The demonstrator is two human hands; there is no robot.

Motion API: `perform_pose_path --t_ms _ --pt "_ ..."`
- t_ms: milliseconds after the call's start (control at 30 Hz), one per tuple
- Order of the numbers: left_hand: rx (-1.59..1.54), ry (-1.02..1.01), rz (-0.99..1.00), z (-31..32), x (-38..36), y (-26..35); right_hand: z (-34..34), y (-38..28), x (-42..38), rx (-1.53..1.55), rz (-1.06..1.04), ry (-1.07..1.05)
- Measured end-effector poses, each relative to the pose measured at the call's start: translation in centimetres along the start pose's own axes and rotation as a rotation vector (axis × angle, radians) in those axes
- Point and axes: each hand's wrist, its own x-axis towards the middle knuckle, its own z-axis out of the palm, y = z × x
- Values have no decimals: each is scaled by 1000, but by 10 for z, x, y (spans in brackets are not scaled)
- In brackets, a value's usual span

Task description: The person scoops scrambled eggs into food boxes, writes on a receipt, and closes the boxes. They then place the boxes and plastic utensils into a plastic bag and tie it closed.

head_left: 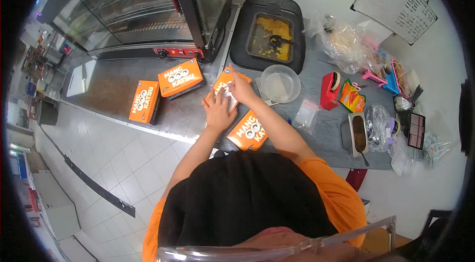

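Note:
An orange and white MANG KATSU box lies in front of me under both my hands. My left hand rests on its near left part, fingers stretched out over the lid. Against the box's right side and top is my right hand, its index finger extended towards the far edge; its other fingers are partly hidden. Nearer to me lies a second orange box, partly covered by my right forearm. Two more orange boxes, one angled and one upright in view, stand to the left on the metal counter.
A glass-fronted warmer cabinet stands behind the boxes. Right of it are a black pan with yellow food and a spoon, a round clear container, a red tape dispenser and a metal sauce container. A knife lies far left.

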Motion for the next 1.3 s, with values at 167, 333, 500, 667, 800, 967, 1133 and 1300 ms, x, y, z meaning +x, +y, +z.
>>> perform_pose_path --t_ms 167,333,500,667,800,967,1133,1300 --pt "17 -9 -38 -3 0 1 13 3 16 -496 3 41" --pt "-40 -54 -38 -2 -1 -1 -44 -1 -27 -568 174 167" --pt "-39 -30 -17 -7 -4 4 -173 92 -113 -740 94 959" --pt "-305 98 29 -9 -21 -16 -263 175 -157 -893 590 941" --pt "-433 281 1 -8 -55 -28 -285 155 -150 610 793 802" --pt "-379 257 -93 -10 -75 -21 -269 156 -183 845 425 952" --pt "-367 299 -80 -11 -61 -6 -248 211 -190 29 387 1073" --pt "-356 350 -77 -22 -57 11 -256 172 -173 -446 447 1233"
